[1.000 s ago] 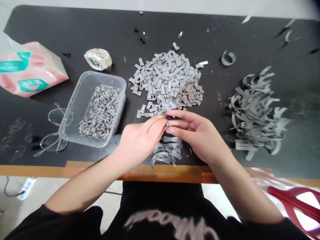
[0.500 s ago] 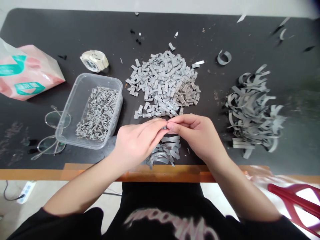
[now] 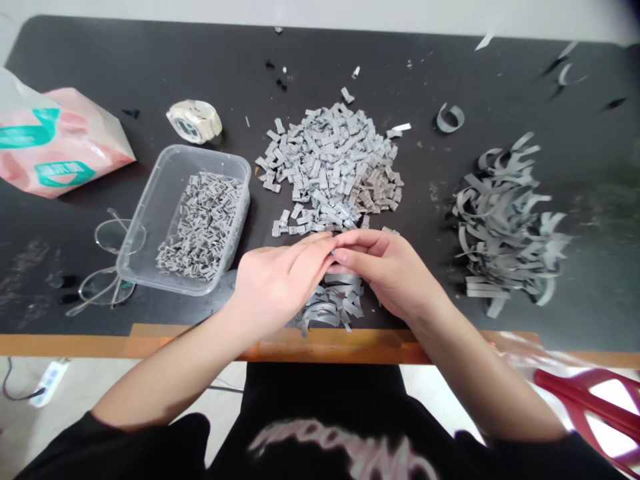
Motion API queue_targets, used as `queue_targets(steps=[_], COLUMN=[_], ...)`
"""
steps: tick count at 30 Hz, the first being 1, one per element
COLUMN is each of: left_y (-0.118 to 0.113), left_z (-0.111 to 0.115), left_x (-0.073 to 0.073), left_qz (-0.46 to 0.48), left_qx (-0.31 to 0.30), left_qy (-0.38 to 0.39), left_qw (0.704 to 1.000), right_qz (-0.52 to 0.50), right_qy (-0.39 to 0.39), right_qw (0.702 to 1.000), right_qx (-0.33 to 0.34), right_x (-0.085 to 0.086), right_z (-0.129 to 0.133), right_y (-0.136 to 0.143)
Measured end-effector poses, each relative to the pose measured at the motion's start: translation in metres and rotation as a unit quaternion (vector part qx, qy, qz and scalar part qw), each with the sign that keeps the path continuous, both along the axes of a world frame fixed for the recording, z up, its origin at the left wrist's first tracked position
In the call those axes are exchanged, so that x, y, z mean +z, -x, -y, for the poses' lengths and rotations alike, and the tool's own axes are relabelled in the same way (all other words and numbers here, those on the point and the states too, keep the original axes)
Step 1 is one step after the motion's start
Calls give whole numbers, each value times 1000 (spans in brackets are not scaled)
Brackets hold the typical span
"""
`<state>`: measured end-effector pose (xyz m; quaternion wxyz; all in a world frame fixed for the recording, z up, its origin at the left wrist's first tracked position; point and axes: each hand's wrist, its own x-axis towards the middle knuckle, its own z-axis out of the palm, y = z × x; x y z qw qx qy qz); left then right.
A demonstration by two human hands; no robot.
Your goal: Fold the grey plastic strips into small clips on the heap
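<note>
My left hand (image 3: 280,280) and my right hand (image 3: 390,270) meet at the fingertips, both closed in a pinch. What lies between the fingers is mostly hidden; only a tiny greyish edge shows. Just below them, near the table's front edge, is a small heap of cut grey strips (image 3: 330,310). Beyond the fingers spreads a big pile of small folded grey pieces (image 3: 330,160), each a short strip with a clip-like band. A clear plastic tub (image 3: 150,193) left of my left hand contains many small grey metal-looking clips (image 3: 200,227).
Curled grey strips (image 3: 505,227) are heaped at the right, with one loose curl (image 3: 450,119) behind them. A white watch (image 3: 195,121), glasses (image 3: 107,290) and a pink tissue pack (image 3: 65,147) lie on the left. A red stool (image 3: 590,400) stands at lower right.
Both hands stay together at nearly the same place, with the fingertips slightly shifted. The whole view has moved a little; the piles and the tub look unchanged.
</note>
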<state>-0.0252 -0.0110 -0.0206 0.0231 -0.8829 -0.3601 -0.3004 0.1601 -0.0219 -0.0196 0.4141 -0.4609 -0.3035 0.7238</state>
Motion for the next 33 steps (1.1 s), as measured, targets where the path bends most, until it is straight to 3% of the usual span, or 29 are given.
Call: queue_targets(steps=[4, 7, 12, 17, 20, 25, 29, 33], left_y=[-2, -3, -2, -1, -1, 1, 4, 5], left_z=[1, 2, 2, -4, -7, -10, -14, -16], left_x=[1, 1, 2, 13, 22, 28, 26, 24], left_qz=[-16, -28, -6, 50, 126, 254, 334, 360], left_qx=[0, 3, 4, 5, -6, -2, -37, -46], left_qy=[-2, 11, 73, 216, 322, 495, 553, 591], left_qw=[1000, 1000, 997, 975, 938, 831, 762, 720], right_qz=[169, 235, 188, 111, 88, 48, 2, -9], right_qy=[-81, -108, -89, -94, -108, -122, -116, -129], right_qw=[982, 966, 978, 989, 990, 991, 993, 992], right_qx=[-18, -27, -21, -18, -31, -7, 32, 2], right_x=[7, 9, 7, 0, 0, 3, 6, 11], right_z=[4, 6, 2, 1, 3, 3, 3, 5], right_y=[1, 1, -1, -5, -7, -8, -7, -9])
